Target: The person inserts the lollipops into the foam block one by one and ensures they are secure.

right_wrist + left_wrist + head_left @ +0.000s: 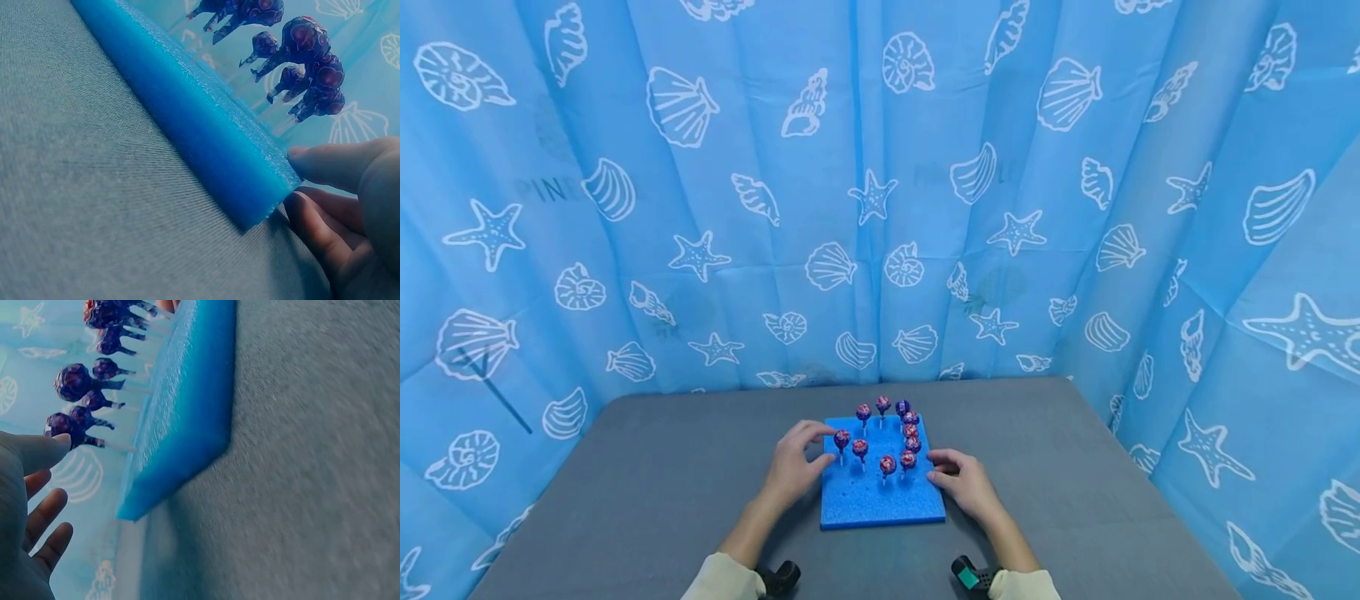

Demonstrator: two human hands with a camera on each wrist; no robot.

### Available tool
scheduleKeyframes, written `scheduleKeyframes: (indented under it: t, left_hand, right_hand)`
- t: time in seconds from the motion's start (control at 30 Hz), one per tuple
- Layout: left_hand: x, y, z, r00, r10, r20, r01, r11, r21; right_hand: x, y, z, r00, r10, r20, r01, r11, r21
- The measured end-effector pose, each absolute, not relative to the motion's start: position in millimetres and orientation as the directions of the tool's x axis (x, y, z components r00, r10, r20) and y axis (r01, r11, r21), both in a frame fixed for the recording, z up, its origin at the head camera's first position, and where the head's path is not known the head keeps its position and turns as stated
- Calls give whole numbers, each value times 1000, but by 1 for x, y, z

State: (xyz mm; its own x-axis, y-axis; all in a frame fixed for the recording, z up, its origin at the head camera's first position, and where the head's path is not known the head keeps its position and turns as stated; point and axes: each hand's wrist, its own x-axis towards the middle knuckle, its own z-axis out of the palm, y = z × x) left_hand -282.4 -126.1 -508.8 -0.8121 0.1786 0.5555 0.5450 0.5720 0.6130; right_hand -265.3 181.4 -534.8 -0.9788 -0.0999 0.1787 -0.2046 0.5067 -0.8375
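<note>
Several wrapped lollipops stand upright on sticks in a blue foam board (pixel 880 500), forming a curved outline. My left hand (pixel 793 462) is at the board's left side, around the leftmost lollipop (pixel 842 438). Its index fingertip reaches that lollipop's head in the head view. In the left wrist view the thumb (pixel 47 450) overlaps the wrapped head, and the other fingers are spread apart. My right hand (pixel 966 482) holds the board's right edge. The right wrist view has its thumb (pixel 319 164) at the top edge and the fingers lower at the side.
The board lies flat on a grey cloth-covered table (pixel 647 483). Blue curtains (pixel 865 225) with white shell and starfish prints hang behind and at the sides. Small holes dot the board's near part. A black device (pixel 973 575) is at each wrist.
</note>
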Motion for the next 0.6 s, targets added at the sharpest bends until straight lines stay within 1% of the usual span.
scheduleKeyframes:
  t: [0.1, 0.37, 0.6]
  left_hand:
    - [-280, -132, -513, -804, 162, 572, 547, 579, 605]
    - [-269, -146, -519, -787, 112, 606, 527, 632, 568]
    - [-263, -160, -524, -757, 94, 647, 541, 645, 539]
  right_hand:
    - [-264, 182, -537, -977, -106, 186, -214, 500, -839]
    - [-262, 186, -536, -982, -101, 162, -190, 476, -859]
    - [-256, 197, -534, -988, -109, 107, -144, 435, -889]
